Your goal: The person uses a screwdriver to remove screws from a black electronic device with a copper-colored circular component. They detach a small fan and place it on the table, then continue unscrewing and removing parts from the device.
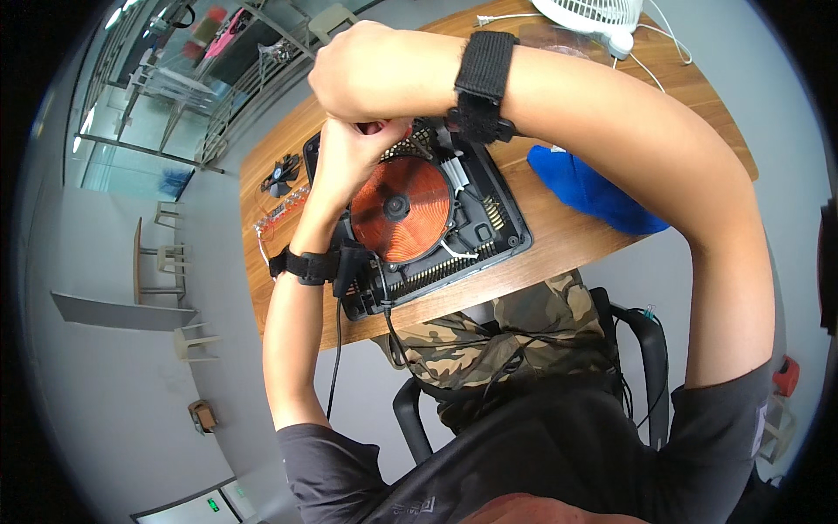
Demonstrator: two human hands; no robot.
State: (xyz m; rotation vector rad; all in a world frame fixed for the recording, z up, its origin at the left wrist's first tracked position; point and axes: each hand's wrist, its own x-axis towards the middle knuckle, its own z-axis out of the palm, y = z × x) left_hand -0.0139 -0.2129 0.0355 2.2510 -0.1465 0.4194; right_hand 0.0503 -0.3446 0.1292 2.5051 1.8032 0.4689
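In front of me on the wooden table lies an opened induction cooker, its black housing [495,188] facing up. A round copper coil [421,229] with a dark centre sits inside it. My left hand [351,159] reaches over the coil's far left side, thumb bent inward and fingers closed. Just above and beyond it, my right hand [367,74] is curled into a fist over the housing's far edge. A bit of red shows between the hands; what they hold is hidden.
Left of the cooker lie a small black cooling fan [281,175] and a circuit board [284,210] with wires. A blue cloth item [595,189] rests at the right. A white fan [602,13] with its cord stands at the far edge. Cables hang near my left wrist.
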